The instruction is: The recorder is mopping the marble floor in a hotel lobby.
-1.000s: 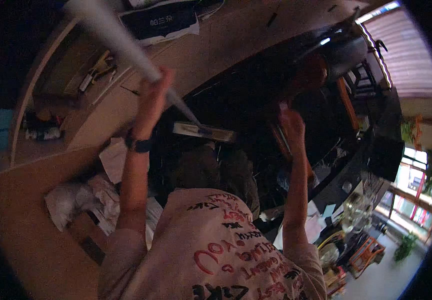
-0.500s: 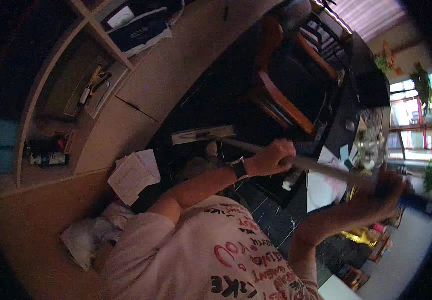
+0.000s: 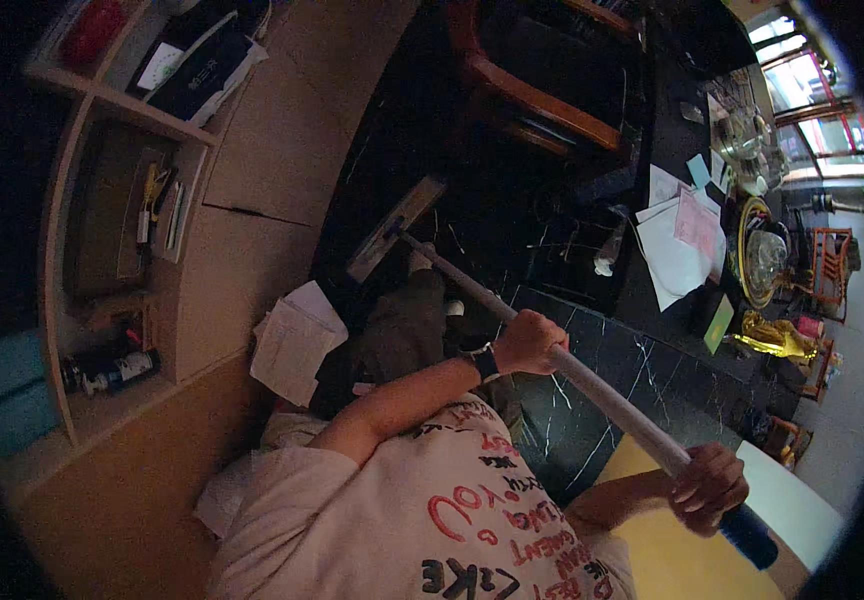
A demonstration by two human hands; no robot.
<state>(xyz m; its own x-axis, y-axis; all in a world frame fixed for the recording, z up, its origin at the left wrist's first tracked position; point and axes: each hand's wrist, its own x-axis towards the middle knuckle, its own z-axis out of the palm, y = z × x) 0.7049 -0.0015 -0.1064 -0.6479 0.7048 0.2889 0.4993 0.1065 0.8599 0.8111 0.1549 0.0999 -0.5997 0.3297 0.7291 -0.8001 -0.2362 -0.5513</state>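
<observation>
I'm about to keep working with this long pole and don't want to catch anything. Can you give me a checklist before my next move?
1. Left hand around the pole: ok, gripping partway along it.
2. Right hand on the pole: ok, wrapped around it just above the blue end.
3. Flat head joined to the pole: ok.
4. Flat head clear of the wooden chair: ok, a dark gap separates them.
5. Foot clear of the flat head: cannot tell; they look close in dim light.

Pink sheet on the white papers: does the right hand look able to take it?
Probably not: the right hand is closed around the pole and would need to let go first, though the pink sheet looks uncovered.
</observation>
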